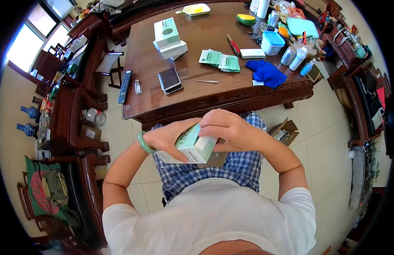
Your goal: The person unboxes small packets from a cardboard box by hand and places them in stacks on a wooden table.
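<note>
Over my lap I have a small green and white carton [186,153], tilted. My left hand [173,135], with a jade-green bangle [145,143] on its wrist, is wrapped round the carton's near and left side. At the carton's right end, the fingers of my right hand [229,129] are bent and closed against its upper edge; whether they pinch a flap there is hidden. Below the carton a piece of brown cardboard [216,160] shows on my lap. On the table [186,93] ahead lie two piles of green sachets [220,60], with more green and white cartons [167,36] stacked at the left.
On the table are a remote control [125,86], a phone [169,79], a red-handled knife [234,44], a blue cloth [266,73], a blue-lidded tub [272,42] and several bottles [298,58]. An open cardboard box [285,131] stands on the floor right of my knees.
</note>
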A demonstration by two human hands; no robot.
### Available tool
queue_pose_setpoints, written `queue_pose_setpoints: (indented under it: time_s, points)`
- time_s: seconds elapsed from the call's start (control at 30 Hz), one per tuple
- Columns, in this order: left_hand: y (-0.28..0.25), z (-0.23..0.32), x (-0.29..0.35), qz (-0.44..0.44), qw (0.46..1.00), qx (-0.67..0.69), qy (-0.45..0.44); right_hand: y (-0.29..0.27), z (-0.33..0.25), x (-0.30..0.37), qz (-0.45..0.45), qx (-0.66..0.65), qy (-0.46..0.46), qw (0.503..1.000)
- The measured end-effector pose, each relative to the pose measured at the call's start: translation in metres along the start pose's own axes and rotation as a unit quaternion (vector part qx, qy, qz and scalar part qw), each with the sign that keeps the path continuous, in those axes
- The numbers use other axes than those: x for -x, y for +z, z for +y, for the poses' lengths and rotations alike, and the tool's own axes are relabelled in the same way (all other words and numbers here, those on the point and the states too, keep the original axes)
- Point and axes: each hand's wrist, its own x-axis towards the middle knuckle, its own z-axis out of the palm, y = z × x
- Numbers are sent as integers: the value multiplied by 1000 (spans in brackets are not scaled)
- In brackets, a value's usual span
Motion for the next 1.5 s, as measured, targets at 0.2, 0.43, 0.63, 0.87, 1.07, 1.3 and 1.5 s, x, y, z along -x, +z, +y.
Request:
queue_pose_setpoints:
  time_s: [0.2,0.43,0.63,0.87,1.07,1.3,1.5]
  points:
    - [-4,4,-8,72,996,-48,33,12,10,12,60,61,-45,995]
    - [-15,16,-10,111,991,-58,52,0,6,8,154,160,-77,972]
    - [-8,8,-5,153,984,-56,70,-4,5,26,251,196,-77,945]
    - [-17,6,-9,336,891,-290,95,-19,12,21,135,153,-15,979]
    - [-35,16,-32,379,774,-496,102,22,45,13,199,102,271,936]
    - [-40,25,-50,353,705,-611,78,46,89,-5,355,-122,360,854]
    - [-56,26,-75,241,675,-696,38,62,136,4,390,-404,318,764]
